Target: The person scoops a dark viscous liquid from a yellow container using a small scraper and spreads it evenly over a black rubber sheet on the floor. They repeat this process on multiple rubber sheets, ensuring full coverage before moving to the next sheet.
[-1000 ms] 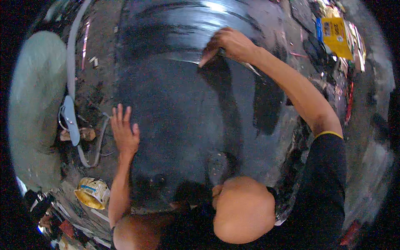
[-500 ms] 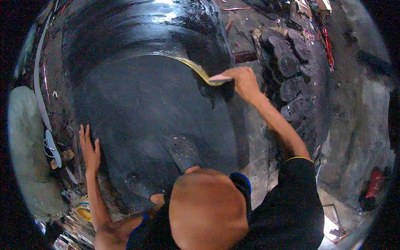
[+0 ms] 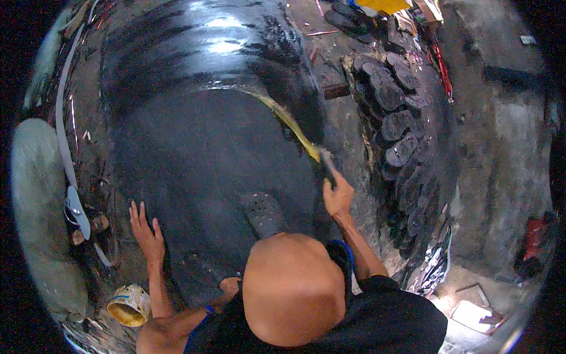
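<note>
A large dark sheet (image 3: 188, 147) lies under both hands, its far part wet and shiny. My right hand (image 3: 338, 194) grips a thin, flat spreader (image 3: 326, 160) near the sheet's right edge. The spreader is a little blurred, and its tip meets the near end of a curved yellowish bead of thick liquid (image 3: 292, 123), perhaps glue, that bounds the shiny part. My left hand (image 3: 146, 233) is open at the sheet's left edge, fingers apart and holding nothing. Whether its palm presses on the sheet, I cannot tell.
A dark clog with holes (image 3: 263, 213) rests on the sheet. Several dark sole-shaped pieces (image 3: 396, 125) are piled to the right. A stained tub (image 3: 130, 304) sits by my left forearm. Farther left are a pale blue-grey flip-flop (image 3: 78, 212) and a big greenish sack-like bundle (image 3: 41, 206).
My right hand has drawn the spreader nearer to me along the right side, and the yellowish bead now reaches farther down. My left hand appears slightly lower and more to the right.
</note>
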`<state>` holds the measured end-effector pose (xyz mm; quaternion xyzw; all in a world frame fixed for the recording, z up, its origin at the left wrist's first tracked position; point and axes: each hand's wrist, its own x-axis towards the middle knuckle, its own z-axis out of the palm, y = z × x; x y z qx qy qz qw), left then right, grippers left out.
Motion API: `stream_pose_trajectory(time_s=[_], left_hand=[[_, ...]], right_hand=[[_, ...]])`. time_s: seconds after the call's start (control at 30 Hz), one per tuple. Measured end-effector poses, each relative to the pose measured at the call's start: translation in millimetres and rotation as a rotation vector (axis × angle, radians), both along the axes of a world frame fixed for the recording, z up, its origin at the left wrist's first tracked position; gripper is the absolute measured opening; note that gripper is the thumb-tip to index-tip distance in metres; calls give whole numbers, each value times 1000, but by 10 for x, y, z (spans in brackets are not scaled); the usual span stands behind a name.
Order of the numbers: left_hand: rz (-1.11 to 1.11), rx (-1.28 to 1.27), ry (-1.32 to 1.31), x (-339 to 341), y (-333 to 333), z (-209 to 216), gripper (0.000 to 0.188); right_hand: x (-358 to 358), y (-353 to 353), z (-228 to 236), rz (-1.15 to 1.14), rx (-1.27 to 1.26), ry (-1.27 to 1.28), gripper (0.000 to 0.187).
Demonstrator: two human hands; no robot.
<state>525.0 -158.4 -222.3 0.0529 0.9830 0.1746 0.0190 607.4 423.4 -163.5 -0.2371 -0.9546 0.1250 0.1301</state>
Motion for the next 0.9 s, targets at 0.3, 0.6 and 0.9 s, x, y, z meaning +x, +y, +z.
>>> stream_pose_trajectory(time_s=[0.3,0.6,0.9], left_hand=[[137,-20,118,109,85,-150,61],[192,57,129,144,113,-177,67],[224,101,124,137,94,-180,60]], right_hand=[[-1750,-232,-250,-81,100,-129,47],[-4034,-2907,-76,469,58,-247,46],[-3838,-4480,-98,942,131,-290,30]])
